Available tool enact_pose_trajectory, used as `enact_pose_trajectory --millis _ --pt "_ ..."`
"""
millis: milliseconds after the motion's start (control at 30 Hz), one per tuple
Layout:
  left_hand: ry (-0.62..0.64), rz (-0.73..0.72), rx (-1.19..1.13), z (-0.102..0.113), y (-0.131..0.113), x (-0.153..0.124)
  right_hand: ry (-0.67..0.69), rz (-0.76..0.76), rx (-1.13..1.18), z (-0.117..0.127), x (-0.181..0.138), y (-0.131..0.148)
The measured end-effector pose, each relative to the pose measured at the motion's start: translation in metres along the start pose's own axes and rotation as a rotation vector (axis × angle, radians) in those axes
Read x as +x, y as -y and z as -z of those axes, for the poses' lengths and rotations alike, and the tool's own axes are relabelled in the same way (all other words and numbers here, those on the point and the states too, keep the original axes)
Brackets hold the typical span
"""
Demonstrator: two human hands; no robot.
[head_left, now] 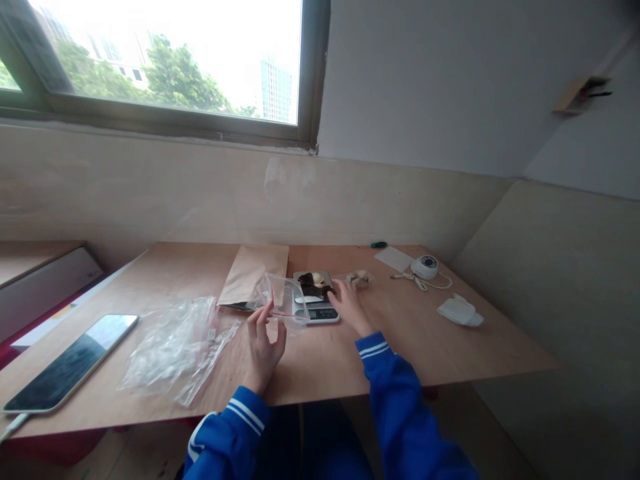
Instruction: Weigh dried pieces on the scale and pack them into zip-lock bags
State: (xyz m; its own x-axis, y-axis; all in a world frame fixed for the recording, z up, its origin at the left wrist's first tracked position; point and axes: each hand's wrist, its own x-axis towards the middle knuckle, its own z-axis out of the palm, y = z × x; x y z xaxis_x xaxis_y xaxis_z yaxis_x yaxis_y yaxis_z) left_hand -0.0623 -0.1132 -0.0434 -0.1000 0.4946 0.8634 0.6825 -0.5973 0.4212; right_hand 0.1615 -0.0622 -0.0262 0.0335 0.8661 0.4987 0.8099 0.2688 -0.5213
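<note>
My left hand pinches a clear zip bag with a red seal line at its mouth. The bag leans over the left side of a small digital scale. On the scale's plate lie dark, flat pieces with a pale round piece among them; I cannot make out their kind. My right hand reaches over the scale's right side, thumb and fingers at the edge of a dark piece. Another clear bag with pale pieces lies just beyond the right hand.
A brown paper pouch lies behind the zip bag. Clear plastic bags and a phone are on the left. At right are a white dome camera with its cable, a crumpled white wrapper and a green-handled tool.
</note>
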Motion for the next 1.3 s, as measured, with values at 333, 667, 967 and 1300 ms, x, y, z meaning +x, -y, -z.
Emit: enact_pose_trajectory --millis 333,667,967,1300 --pt "0.011 0.142 -0.001 -0.003 0.003 0.002 0.032 -0.095 -0.203 -0.017 -0.003 0.002" --pt "0.079 0.140 -0.058 -0.003 -0.001 0.004 -0.131 -0.051 0.241 0.010 0.010 0.055" --pt "0.058 0.209 -0.107 -0.008 0.007 -0.002 -0.056 0.030 0.254 -0.006 0.017 0.063" --pt "0.027 0.227 -0.119 -0.010 0.009 -0.003 0.117 0.066 -0.152 -0.049 0.004 0.033"
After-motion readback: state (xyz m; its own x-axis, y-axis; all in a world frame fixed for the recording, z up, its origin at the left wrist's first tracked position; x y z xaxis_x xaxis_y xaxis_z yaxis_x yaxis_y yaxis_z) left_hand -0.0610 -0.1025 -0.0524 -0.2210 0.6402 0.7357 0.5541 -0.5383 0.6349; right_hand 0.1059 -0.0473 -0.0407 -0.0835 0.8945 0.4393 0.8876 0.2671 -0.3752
